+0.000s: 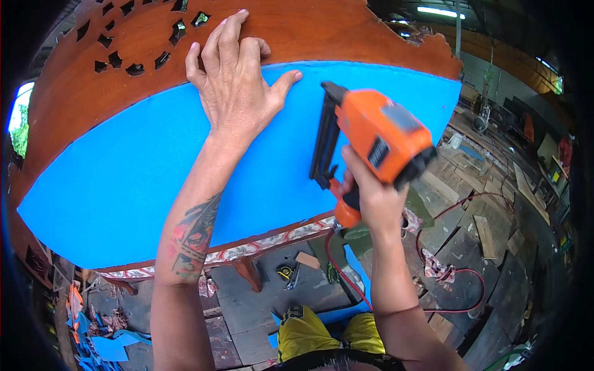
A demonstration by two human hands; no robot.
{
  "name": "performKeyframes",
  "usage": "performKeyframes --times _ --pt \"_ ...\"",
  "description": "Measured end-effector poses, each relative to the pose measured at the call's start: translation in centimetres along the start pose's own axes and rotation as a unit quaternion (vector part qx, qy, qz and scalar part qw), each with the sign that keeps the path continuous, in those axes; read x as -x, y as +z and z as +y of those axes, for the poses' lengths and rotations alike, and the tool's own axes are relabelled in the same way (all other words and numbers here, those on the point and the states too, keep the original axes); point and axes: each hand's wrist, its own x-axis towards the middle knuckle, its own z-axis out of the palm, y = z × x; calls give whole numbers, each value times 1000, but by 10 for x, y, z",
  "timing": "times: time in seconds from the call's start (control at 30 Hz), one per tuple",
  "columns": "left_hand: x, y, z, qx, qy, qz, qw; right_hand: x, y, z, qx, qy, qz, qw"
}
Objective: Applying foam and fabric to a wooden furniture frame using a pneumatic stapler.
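A boxy orange-and-black plastic fastening gun (383, 136) is gripped by its handle in the right hand (377, 198). The left hand (232, 93) is spread, fingers on the carved reddish-brown wooden panel (315, 31), thumb at the upper edge of the bright-blue foam-like sheet (142, 179), which lies across the panel below its cut-outs. For a sound fixing, the sheet should probably be kept flat, the gun's nose set square to that edge, and the nearby thumb kept clear.
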Motion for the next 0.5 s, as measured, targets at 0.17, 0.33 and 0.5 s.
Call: performKeyframes --times 0.17,0.33,0.5 --pt "-3 6 7 -11 -2 26 1000 52 -37 31 -34 50 -3 998" --pt "6 -1 25 -31 1 74 997 67 -77 63 -130 164 -27 978" --pt "137 -57 99 454 -277 -344 774 84 -134 96 -371 246 -64 893"
